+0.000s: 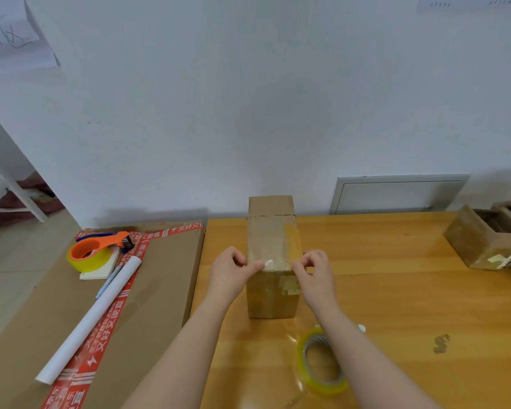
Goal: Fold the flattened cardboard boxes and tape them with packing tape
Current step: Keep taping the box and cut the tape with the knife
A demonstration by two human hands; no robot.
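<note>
**Pressing tape at the near top edge of the upright box**

Cardboard box stood upright on the wooden table, centre of view, far end close to the wall. Clear tape ran along its top face and over the near edge; the flap seam looked covered.

Left hand was at the box's near left top corner, fingers curled tight against the left side, thumb laid across the taped edge: a closed pinch on the box. Right hand mirrored it at the near right top corner, fingers bunched and curled, fingertips on the box edge, also a closed pinch. Whether either hand had a loose tape end between its fingers could not be told.

Tape roll, yellowish, lay on the table near the person, just beside the right forearm and partly hidden by it.

Left of the table a large flat carton with red printed tape carried an orange tape dispenser, a white tube and a pen. Open boxes sat at the far right of the table.
</note>
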